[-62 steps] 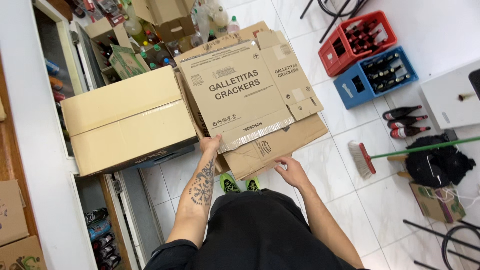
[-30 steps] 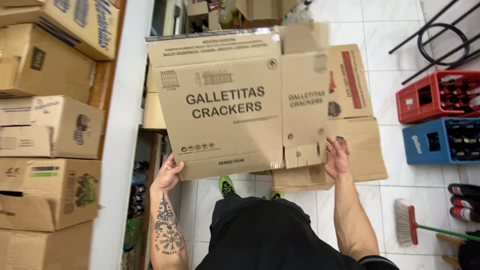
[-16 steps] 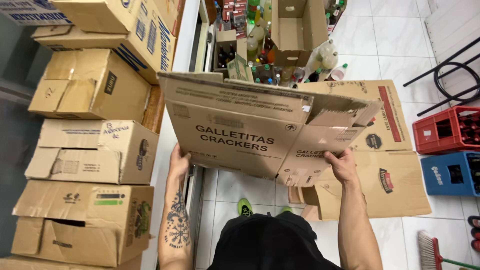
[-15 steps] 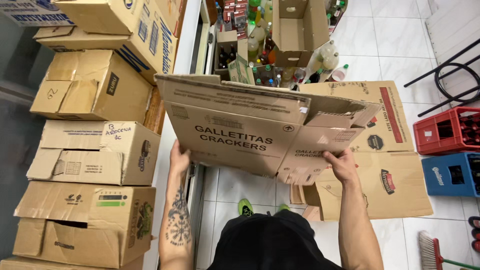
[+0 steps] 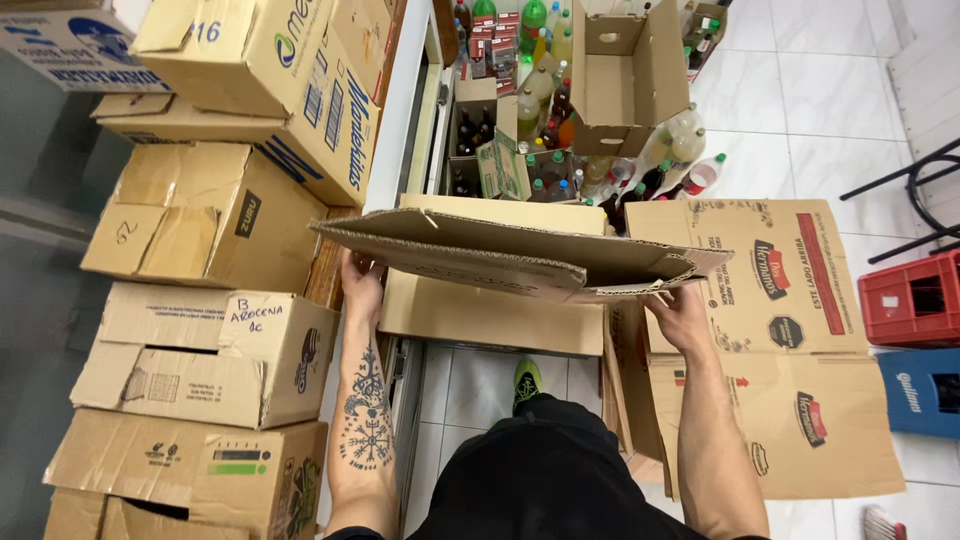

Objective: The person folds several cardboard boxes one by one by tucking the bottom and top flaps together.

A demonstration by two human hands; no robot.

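Observation:
I hold a flattened brown cardboard box (image 5: 500,255) with both hands, tilted nearly edge-on toward me at chest height. My left hand (image 5: 360,285) grips its left end from below, close to the stacked boxes. My right hand (image 5: 680,315) grips its right end, under the folded flaps. A second closed cardboard box (image 5: 490,315) sits directly beneath the flattened one.
Stacked cardboard boxes (image 5: 210,330) fill the left side. More flattened boxes (image 5: 790,350) lie on the white tiled floor at right. An open box (image 5: 625,75) and several bottles (image 5: 540,90) stand ahead. Red crate (image 5: 915,300) and blue crate (image 5: 920,390) at far right.
The flattened box has tipped from facing me with its printed side to lying almost flat and edge-on. My view has swung left toward the stacked boxes. Both hands keep their grip.

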